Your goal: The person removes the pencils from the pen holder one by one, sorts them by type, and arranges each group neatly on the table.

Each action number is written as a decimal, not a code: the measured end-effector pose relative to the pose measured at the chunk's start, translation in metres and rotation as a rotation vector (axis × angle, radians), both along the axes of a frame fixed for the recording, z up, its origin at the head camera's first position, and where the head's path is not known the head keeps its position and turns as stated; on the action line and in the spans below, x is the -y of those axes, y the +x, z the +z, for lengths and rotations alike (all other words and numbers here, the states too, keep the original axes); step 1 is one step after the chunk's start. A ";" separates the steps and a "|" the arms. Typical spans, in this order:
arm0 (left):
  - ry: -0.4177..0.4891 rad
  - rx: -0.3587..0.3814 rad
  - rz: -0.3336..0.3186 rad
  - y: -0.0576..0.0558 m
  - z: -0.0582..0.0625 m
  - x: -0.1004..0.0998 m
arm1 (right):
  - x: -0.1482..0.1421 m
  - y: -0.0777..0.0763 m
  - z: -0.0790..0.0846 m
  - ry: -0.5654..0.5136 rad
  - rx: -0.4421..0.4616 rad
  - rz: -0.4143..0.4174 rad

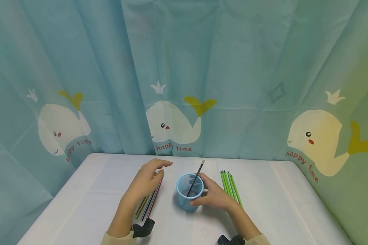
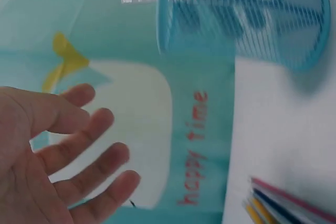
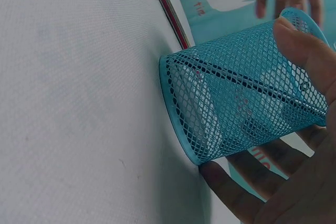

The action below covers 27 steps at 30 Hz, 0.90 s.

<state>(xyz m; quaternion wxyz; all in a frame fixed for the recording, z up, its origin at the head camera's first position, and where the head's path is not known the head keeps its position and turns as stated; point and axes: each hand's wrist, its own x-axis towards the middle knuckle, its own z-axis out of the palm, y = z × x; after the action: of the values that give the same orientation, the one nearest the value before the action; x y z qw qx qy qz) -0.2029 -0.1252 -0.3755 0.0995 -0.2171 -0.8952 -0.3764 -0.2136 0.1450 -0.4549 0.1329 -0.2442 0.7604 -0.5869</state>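
Note:
A light blue mesh pen cup (image 1: 187,205) stands on the white table. My right hand (image 1: 215,194) grips it from the right, thumb near the rim and fingers round the far side, as the right wrist view shows of the cup (image 3: 231,103). A dark pencil (image 1: 197,174) leans inside the cup, its eraser end sticking up past the rim. My left hand (image 1: 144,182) hovers over a small group of colored pencils (image 1: 146,207) left of the cup. In the left wrist view its fingers (image 2: 107,166) are loosely bent, with nothing between them.
Several green pencils (image 1: 229,185) lie side by side on the table (image 1: 273,204), right of the cup and partly behind my right forearm. A blue-green curtain (image 1: 245,68) with whale prints hangs right behind the table's far edge.

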 end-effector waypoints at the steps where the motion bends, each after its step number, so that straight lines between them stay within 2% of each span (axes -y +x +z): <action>1: 0.001 -0.013 -0.011 0.002 0.002 -0.004 | 0.000 0.000 0.000 0.000 0.002 0.001; 8: -0.056 -0.108 -0.077 0.014 0.005 -0.027 | 0.000 0.001 0.000 -0.023 0.009 0.013; 17: -0.118 -0.200 -0.137 0.021 0.008 -0.037 | -0.001 -0.001 -0.001 -0.033 0.001 0.021; 20: -0.126 -0.217 -0.151 0.023 0.008 -0.040 | -0.001 -0.001 -0.001 -0.039 0.000 0.029; 27: -0.145 -0.199 -0.186 0.024 0.005 -0.047 | -0.002 -0.001 -0.001 -0.034 0.005 0.037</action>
<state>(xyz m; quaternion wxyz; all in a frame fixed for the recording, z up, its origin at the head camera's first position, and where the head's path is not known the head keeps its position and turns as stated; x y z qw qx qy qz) -0.1786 -0.0784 -0.3703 0.1366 -0.3417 -0.8818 -0.2951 -0.2148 0.1471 -0.4559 0.1415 -0.2588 0.7454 -0.5979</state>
